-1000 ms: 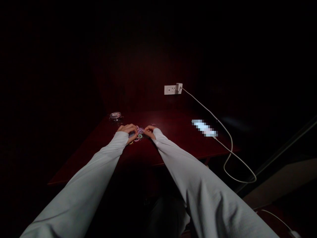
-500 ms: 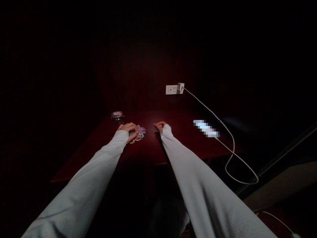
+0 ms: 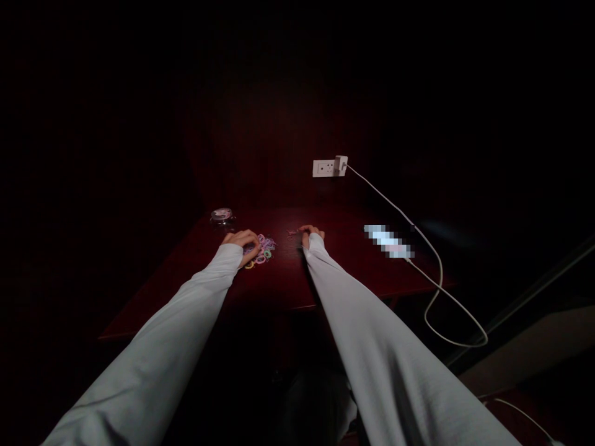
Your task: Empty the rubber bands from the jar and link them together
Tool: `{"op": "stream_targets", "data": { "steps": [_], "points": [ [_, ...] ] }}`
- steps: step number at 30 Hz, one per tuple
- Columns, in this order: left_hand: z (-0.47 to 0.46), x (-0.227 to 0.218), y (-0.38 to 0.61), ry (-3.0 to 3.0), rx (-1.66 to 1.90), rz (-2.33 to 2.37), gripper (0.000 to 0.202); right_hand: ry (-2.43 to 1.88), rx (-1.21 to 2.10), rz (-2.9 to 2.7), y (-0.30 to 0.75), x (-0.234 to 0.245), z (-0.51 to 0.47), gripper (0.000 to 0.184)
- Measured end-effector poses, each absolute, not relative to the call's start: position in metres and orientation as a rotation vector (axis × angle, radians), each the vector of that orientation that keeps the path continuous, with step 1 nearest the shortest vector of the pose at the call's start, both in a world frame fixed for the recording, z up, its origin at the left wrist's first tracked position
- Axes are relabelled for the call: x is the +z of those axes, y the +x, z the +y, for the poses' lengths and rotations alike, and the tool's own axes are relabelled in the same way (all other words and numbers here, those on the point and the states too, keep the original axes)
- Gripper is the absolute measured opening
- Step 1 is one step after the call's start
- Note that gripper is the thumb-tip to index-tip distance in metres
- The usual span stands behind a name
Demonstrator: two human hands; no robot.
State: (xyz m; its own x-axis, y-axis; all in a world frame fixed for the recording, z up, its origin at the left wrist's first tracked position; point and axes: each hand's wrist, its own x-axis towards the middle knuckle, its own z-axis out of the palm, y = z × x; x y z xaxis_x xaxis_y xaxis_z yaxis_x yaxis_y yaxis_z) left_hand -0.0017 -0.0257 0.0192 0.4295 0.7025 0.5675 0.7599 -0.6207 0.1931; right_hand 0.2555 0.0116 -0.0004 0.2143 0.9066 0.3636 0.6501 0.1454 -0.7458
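A small pile of coloured hair ties (image 3: 266, 243), in purple, pink, green and yellow, lies on the dark red table (image 3: 344, 272). My left hand (image 3: 242, 241) curls round the left edge of this pile, thumb and fingers bent toward each other with some ties between them. To the right of the pile, a few pink hair ties (image 3: 292, 233) lie apart on the tabletop. Just beside them is my right hand (image 3: 312, 234), its thumb and forefinger apart and nothing visible between them.
A round clear container (image 3: 222, 215) with a pinkish top stands at the back left. On the right lies a lit, blurred-out phone (image 3: 388, 241). Its white cable (image 3: 437, 260) loops past the table edge and up to a charger (image 3: 341, 163) in the wall socket (image 3: 321, 168).
My right hand has let go of the pink hair ties, which now lie on the table, and has shifted slightly right. My left hand stays at the pile.
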Motion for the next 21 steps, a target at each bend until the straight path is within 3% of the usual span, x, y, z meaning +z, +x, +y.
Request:
{"op": "stream_targets", "data": {
  "steps": [7,16,21],
  "points": [
    [-0.028,0.021,-0.001,-2.575,-0.971,-1.322,0.019,-1.653,0.183,-1.834,0.251,-0.001,-0.002,0.025],
    [-0.025,0.017,-0.002,-2.541,-0.981,-1.328,0.02,-1.699,0.198,-1.848,0.251,-0.002,-0.003,0.05],
    [-0.014,0.015,-0.003,-2.273,-1.105,-1.568,0.02,-1.676,0.209,-1.816,0.251,0.004,-0.009,0.035]
  ]
}}
